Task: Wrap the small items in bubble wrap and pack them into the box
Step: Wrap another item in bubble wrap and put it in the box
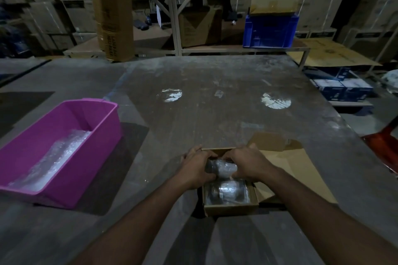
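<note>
A small open cardboard box (231, 207) sits on the table near its front edge, lid flap (295, 170) folded out to the right. Inside its near half lies a bubble-wrapped item (228, 191). Over the far half, my left hand (197, 169) and my right hand (247, 163) grip a second bubble-wrapped dark item (221, 168) from either side, fingers curled round its ends. That item sits at the box's opening; its underside is hidden.
A pink plastic tub (101, 135) stands at the left with bubble wrap (56, 157) lying in it. The grey table (215, 103) stretches ahead. Beyond it are stacked cartons, a blue crate (271, 30) and a tall carton (114, 11). A red object (383, 146) is at the right edge.
</note>
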Motion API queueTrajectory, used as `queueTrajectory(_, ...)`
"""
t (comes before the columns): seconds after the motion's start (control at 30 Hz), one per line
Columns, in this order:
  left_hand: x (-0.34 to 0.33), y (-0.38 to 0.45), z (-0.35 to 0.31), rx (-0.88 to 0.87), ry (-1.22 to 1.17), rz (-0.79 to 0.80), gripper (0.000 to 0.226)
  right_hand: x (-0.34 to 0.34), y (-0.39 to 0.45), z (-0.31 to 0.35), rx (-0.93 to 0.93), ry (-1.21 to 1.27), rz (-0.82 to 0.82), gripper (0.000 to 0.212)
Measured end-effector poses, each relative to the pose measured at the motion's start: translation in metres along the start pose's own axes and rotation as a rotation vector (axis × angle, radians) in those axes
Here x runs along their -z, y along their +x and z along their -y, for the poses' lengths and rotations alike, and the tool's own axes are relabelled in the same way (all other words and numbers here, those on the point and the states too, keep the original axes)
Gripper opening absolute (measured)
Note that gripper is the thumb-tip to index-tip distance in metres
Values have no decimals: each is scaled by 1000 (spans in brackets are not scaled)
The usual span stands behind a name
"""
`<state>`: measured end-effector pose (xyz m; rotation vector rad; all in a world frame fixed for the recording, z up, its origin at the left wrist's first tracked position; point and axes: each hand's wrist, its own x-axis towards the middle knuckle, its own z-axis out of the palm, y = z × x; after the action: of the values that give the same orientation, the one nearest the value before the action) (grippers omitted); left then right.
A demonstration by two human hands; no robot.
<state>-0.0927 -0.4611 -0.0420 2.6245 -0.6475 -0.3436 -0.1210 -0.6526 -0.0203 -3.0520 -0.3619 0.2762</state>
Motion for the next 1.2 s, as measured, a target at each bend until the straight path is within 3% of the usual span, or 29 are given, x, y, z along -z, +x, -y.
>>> queueTrajectory(0.33,1,2,4,-33,61,65,74,0,-8,-4,-44,101,8,43)
queueTrajectory(0.43,0,0,5,-34,36,22,75,3,-10,-4,-82,88,-22,44)
queueTrajectory(0.7,-2,1,10,-73,-15,-120,52,5,-15,-2,-102,158,-25,42)
queueTrajectory(0.9,-4,0,11,-91,-63,-141,62,3,-17,-2,-118,166,-37,41)
queueTrajectory(1.2,1,-3,8,-108,-148,-184,57,9,-21,3,-141,173,-67,44)
